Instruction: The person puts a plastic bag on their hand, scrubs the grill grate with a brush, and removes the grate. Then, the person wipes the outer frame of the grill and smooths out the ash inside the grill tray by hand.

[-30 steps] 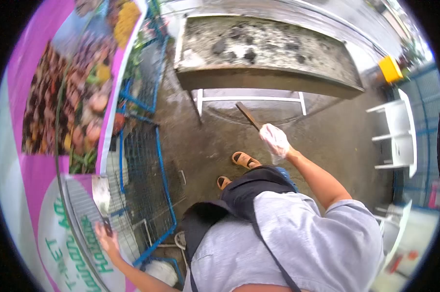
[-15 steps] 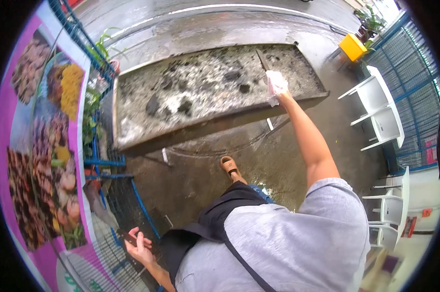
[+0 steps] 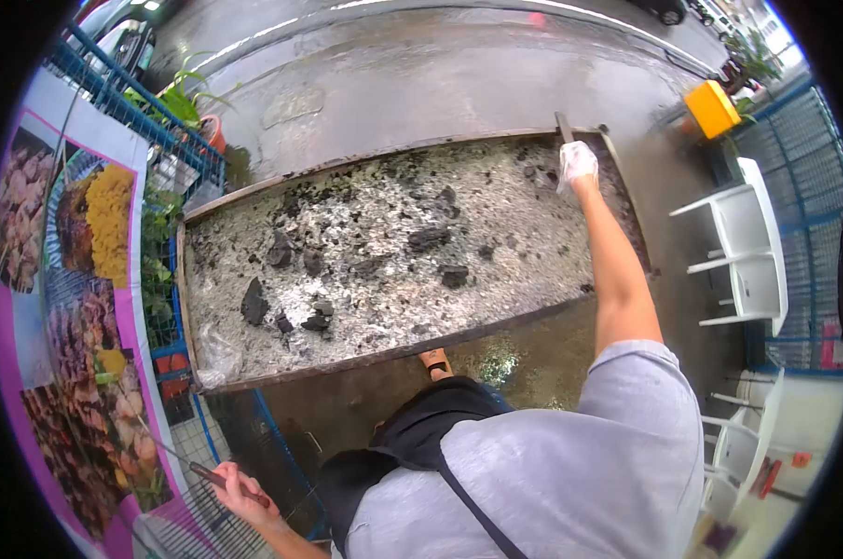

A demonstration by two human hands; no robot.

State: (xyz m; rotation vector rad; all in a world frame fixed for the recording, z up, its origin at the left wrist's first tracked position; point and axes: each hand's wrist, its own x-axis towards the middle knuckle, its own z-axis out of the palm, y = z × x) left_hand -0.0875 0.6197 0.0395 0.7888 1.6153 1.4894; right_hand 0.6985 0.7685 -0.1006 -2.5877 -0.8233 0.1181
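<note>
My right hand (image 3: 578,165), covered by a clear plastic glove or bag, reaches to the far right corner of a long metal charcoal grill (image 3: 496,333). It grips a flat metal blade-like tool (image 3: 563,126) whose tip sticks out past the grill's far rim; its exact kind is unclear. Down at the left, my left hand (image 3: 244,494) is closed around the brown handle of a thin metal-shafted tool (image 3: 207,473), whose far end is hard to make out. Grey ash (image 3: 365,307) fills the grill, with black charcoal lumps (image 3: 429,238) scattered through it.
A banner with food pictures (image 3: 95,345) and blue wire fencing (image 3: 174,307) border the left side. White plastic chairs (image 3: 747,252) stand at the right, near a yellow box (image 3: 712,109). Clear plastic (image 3: 218,359) lies in the grill's near left corner. The ground is wet.
My right hand has moved rightward to the grill's far corner with the blade-like tool. My left fingers have closed more around the handle. The view has shifted, bringing the grill lower in the picture.
</note>
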